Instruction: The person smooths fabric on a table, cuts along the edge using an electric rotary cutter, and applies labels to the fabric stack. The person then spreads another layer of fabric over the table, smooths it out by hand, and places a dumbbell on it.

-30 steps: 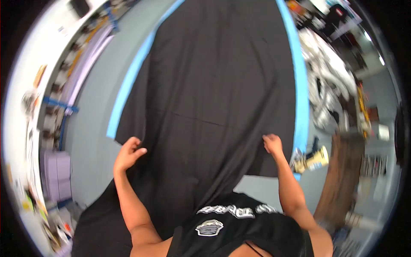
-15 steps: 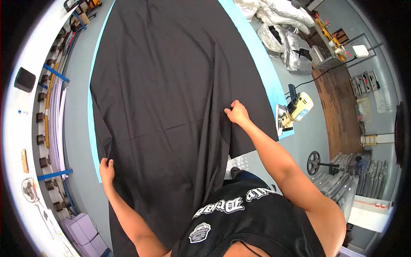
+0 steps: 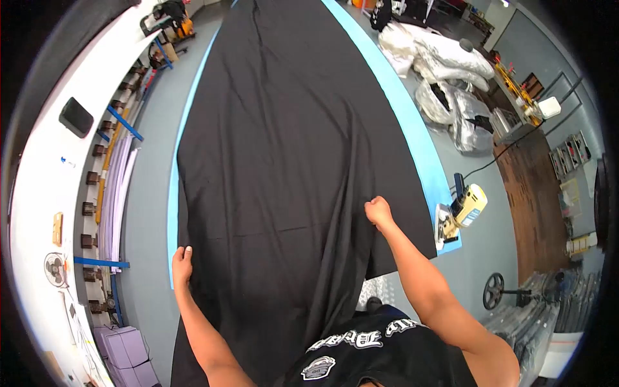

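A long sheet of black fabric (image 3: 277, 168) stretches away from me over a light blue surface (image 3: 412, 145), its near end hanging down against my body. My left hand (image 3: 182, 266) is closed at the left edge of the fabric, fingertips pinching the border. Further right, my right hand (image 3: 379, 211) is closed on a raised fold of the same fabric, with the fingertips partly hidden. Soft ridges run lengthwise beside this hand, and a faint crease crosses the sheet between both hands.
A yellow power tool with a flat base (image 3: 467, 209) stands at the right edge of the blue surface, its cord trailing back. Plastic-wrapped bundles (image 3: 451, 109) lie beyond it. A rack of rolls (image 3: 119, 193) lines the left side, above purple blocks (image 3: 126, 351).
The view has shifted, showing more of the far end. The fold at the left border has flattened beside my left hand. My right hand still grips the fabric.
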`<state>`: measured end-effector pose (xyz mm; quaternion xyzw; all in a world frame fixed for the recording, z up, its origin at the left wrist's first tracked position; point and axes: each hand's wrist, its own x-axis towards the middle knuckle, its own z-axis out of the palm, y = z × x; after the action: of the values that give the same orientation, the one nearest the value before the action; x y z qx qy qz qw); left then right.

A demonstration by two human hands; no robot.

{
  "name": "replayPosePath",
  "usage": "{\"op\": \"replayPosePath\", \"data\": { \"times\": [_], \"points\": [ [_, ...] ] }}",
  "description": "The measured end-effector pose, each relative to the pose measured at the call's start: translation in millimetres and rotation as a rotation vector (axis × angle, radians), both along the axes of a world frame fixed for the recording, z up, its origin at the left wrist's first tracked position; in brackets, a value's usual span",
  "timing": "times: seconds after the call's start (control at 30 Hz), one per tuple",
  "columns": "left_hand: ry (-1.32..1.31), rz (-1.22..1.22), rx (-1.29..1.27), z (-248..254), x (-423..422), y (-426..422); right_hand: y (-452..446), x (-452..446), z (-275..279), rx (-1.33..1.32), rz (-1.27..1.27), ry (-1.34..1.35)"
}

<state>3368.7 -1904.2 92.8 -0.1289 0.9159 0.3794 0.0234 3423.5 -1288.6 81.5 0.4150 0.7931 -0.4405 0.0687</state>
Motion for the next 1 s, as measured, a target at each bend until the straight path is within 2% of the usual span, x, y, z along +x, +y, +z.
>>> {"op": "replayPosePath", "data": {
  "times": [0.03, 0.07, 0.13, 0.17, 0.23, 0.27, 0.33, 0.4, 0.53, 0.77, 1.0],
  "points": [
    [-0.014, 0.047, 0.043, 0, -2, -4, 5, 3, -1, -0.144, -0.1, 0.058],
    [-0.04, 0.084, 0.126, 2, -2, -12, 12, 4, -2, -0.438, -0.241, 0.197],
    [-0.091, 0.152, 0.297, 33, 4, -9, 35, 3, -5, -0.999, -0.451, 0.212],
    [-0.112, 0.207, 0.284, 48, 7, -5, 39, 1, 4, -1.047, -0.447, 0.254],
    [-0.128, 0.292, 0.351, 44, 3, -17, 23, 13, 69, -1.143, -0.441, 0.331],
    [-0.139, 0.334, 0.383, 43, 1, -25, 26, 12, 73, -1.184, -0.416, 0.365],
    [-0.086, 0.26, 0.642, 69, 2, -23, 30, 12, 83, -1.274, -0.367, 0.422],
    [0.013, 0.183, 0.986, 111, 10, -7, 35, 17, 112, -1.328, -0.242, 0.501],
    [0.152, 0.009, 1.2, 163, 5, 8, 55, 15, 151, -1.334, -0.113, 0.543],
    [0.233, -0.073, 1.321, 222, -6, 18, 56, 15, 211, -1.236, -0.01, 0.71],
    [0.403, -0.212, 1.367, 318, -26, -15, 91, 31, 275, -1.193, 0.077, 0.919]
  ]
}}
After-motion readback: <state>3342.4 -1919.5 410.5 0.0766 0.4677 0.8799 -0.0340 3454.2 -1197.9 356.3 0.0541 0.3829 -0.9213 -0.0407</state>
